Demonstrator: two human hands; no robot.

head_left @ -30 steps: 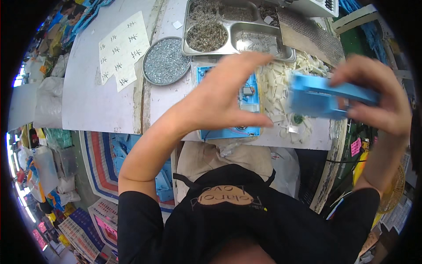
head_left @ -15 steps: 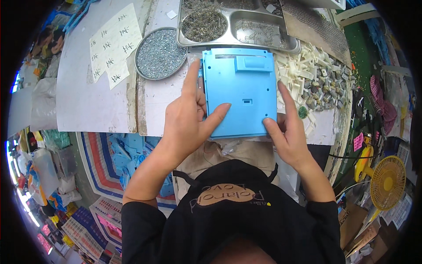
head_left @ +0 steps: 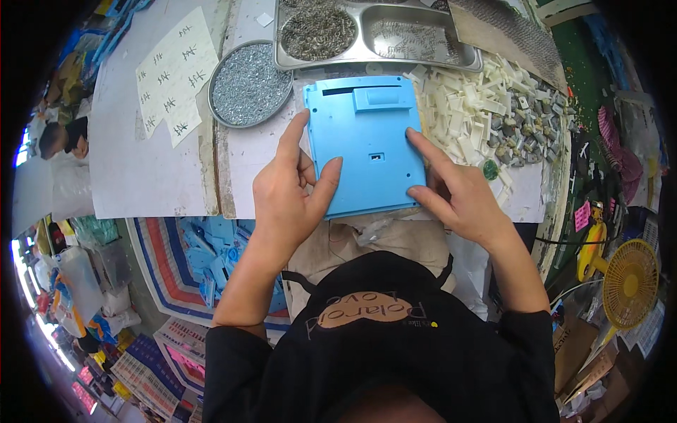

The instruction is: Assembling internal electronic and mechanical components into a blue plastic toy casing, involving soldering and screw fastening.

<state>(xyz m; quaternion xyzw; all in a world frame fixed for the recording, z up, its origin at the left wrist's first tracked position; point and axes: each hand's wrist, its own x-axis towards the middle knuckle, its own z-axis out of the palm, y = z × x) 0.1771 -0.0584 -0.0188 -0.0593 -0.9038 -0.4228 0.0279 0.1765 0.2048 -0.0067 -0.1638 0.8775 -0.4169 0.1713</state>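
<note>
1. Blue plastic back panel [head_left: 367,144] lies flat, underside up, at the near edge of a white worktable [head_left: 141,169], between a worker's two bare hands.
2. Left hand [head_left: 289,194] rests on the panel's left edge, forefinger stretched along the side and thumb pressed onto the face; it grips nothing, only pins the piece down.
3. Right hand [head_left: 458,197] is spread, its forefinger tip touching the panel's right side near a row of small holes, the other fingers fanned over the lower right corner.
4. Neither hand holds a fastener or a tool, so the step in hand looks like seating or squaring the panel, judged from the flat-pressing pose.
5. A round metal dish of small silver screws [head_left: 250,83] sits just beyond the panel's top left corner; a steel compartment tray [head_left: 374,32] of more metal parts lies behind it.
6. A heap of white plastic pieces [head_left: 479,106] spreads along the panel's right side, touching its edge.
7. Any next move would probably call for one hand to keep the panel steady while the other lifts away to the parts nearby.
</note>
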